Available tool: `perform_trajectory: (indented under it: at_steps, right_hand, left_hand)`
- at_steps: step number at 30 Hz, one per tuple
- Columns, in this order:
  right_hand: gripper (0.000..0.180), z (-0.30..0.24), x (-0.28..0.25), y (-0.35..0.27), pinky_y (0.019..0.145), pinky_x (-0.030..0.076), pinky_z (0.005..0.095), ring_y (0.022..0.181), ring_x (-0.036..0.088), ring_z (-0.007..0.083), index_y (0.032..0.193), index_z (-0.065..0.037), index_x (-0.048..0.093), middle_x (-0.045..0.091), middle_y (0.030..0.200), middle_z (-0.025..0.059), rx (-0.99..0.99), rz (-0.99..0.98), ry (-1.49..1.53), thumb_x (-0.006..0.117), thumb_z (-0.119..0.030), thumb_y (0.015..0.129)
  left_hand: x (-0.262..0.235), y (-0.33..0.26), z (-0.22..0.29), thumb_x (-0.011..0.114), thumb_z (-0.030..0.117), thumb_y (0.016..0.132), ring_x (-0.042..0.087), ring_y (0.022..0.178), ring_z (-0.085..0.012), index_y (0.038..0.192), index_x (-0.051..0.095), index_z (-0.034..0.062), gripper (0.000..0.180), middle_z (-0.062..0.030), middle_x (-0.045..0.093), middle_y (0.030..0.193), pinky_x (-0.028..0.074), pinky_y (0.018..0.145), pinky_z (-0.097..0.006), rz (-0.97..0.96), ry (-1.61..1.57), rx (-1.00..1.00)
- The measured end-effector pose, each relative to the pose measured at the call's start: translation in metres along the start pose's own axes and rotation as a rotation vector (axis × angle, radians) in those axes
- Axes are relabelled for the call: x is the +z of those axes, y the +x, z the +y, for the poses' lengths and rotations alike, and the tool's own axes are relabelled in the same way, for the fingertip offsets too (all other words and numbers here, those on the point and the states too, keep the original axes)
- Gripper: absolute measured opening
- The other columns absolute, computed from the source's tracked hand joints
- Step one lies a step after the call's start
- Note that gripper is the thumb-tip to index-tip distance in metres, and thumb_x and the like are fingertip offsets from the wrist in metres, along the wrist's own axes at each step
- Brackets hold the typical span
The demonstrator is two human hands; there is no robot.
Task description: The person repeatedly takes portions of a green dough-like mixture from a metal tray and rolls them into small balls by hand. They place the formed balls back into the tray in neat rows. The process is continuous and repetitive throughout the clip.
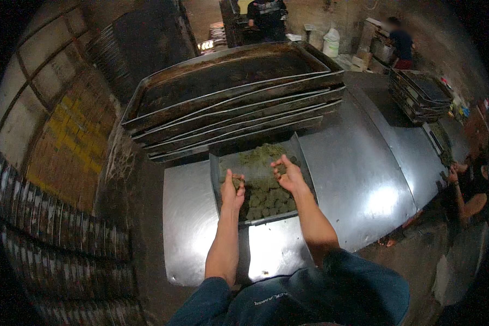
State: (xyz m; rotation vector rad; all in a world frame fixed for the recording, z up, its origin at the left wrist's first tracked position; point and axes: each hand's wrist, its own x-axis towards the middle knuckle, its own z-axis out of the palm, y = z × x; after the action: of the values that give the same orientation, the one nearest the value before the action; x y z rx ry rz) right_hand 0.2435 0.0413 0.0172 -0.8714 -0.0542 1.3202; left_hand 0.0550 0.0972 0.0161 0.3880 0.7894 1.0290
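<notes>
Your left hand and right hand hover apart over the metal tray on the steel bench. Each hand curls around a small greenish-brown lump; left lump, right lump. The tray holds rows of like lumps at its near end and loose crumbly mix at the far end. Just behind it sits a stack of dark baking trays. A second stack stands well apart, far right
</notes>
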Motion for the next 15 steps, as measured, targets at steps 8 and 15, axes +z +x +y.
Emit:
perform_trajectory:
  at_steps: [8,15]
  right_hand:
    - [0.028,0.017,0.009,-0.052,0.043,0.034,0.0260,0.048,0.043,0.0114,0.071,-0.008,0.049,0.049,0.062,0.0020,-0.238,0.049,-0.562,0.051,-0.032,0.086]
    - [0.019,0.022,-0.056,-0.102,0.049,0.039,0.0247,0.061,0.050,0.0151,0.080,-0.009,0.052,0.057,0.083,0.0112,-0.250,0.032,0.191,0.053,-0.027,0.086]
  left_hand:
    - [-0.013,-0.043,0.003,0.044,0.034,0.090,0.046,0.051,-0.0140,0.080,0.051,0.0054,0.031,-0.0082,0.055,0.069,0.034,0.039,-0.024,-0.092,0.117,-0.187]
    - [-0.065,-0.072,0.026,0.048,0.028,0.089,0.049,0.057,-0.0114,0.089,0.052,0.0033,0.025,-0.0071,0.053,0.075,0.037,0.038,-0.018,-0.135,-0.130,-0.130]
